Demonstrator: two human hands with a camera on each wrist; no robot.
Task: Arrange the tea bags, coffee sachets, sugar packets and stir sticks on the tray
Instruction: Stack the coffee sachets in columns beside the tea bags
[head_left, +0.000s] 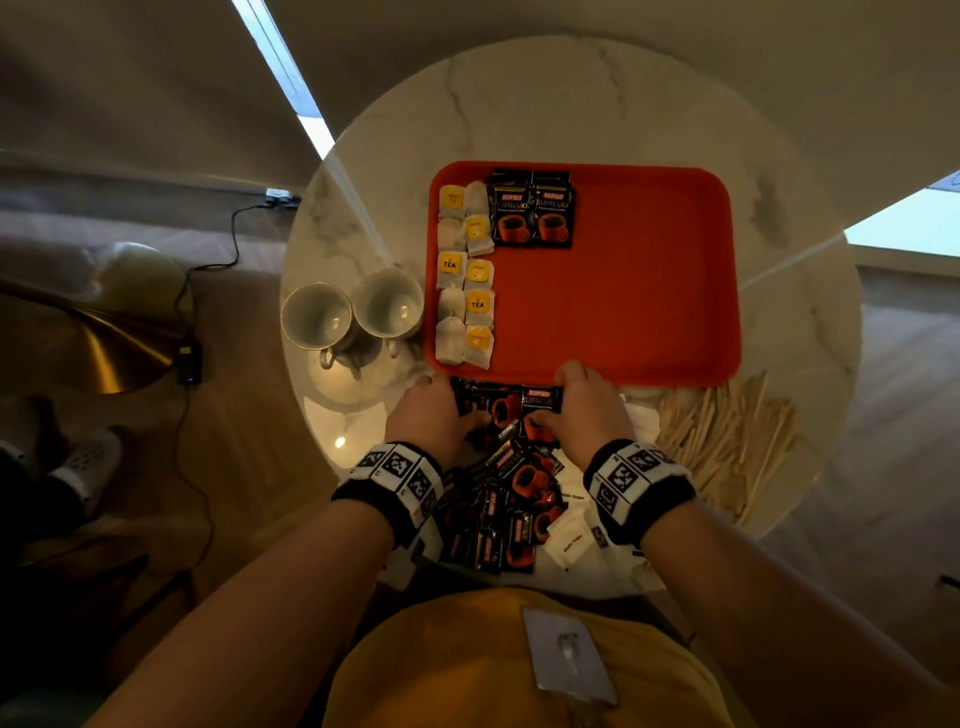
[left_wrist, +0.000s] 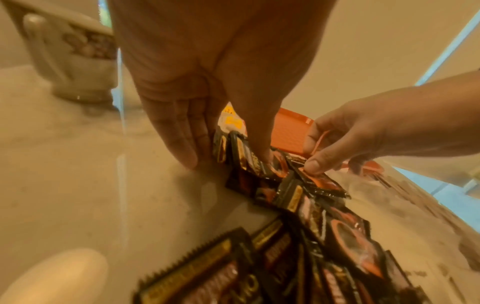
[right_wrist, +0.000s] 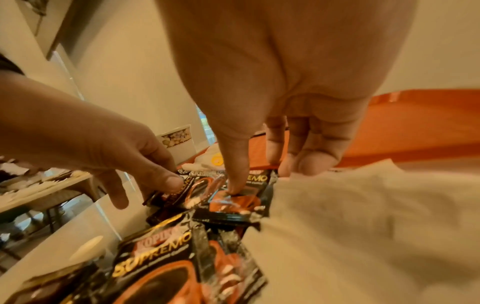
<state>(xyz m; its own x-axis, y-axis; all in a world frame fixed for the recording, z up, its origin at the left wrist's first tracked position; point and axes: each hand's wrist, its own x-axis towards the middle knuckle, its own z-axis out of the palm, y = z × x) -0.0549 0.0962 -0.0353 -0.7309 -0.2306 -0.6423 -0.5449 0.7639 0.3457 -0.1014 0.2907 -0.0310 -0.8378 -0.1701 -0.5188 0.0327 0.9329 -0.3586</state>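
A red tray (head_left: 623, 291) lies on the round marble table (head_left: 571, 104). Two columns of tea bags (head_left: 465, 275) fill its left side, and coffee sachets (head_left: 532, 215) lie beside them at the far left. At the tray's near edge my left hand (head_left: 462, 413) pinches one black coffee sachet (head_left: 485, 402) between thumb and fingers. My right hand (head_left: 558, 408) pinches a second sachet (head_left: 540, 402), thumb (right_wrist: 233, 185) on top. Between my wrists lies a loose pile of sachets (head_left: 509, 499). White sugar packets (head_left: 571, 540) lie under my right wrist, and wooden stir sticks (head_left: 727, 436) are heaped to the right.
Two white cups (head_left: 317, 317) (head_left: 389, 304) stand left of the tray near the table's edge. Most of the tray's middle and right is bare red surface. A lamp base and a cable are on the floor at the left.
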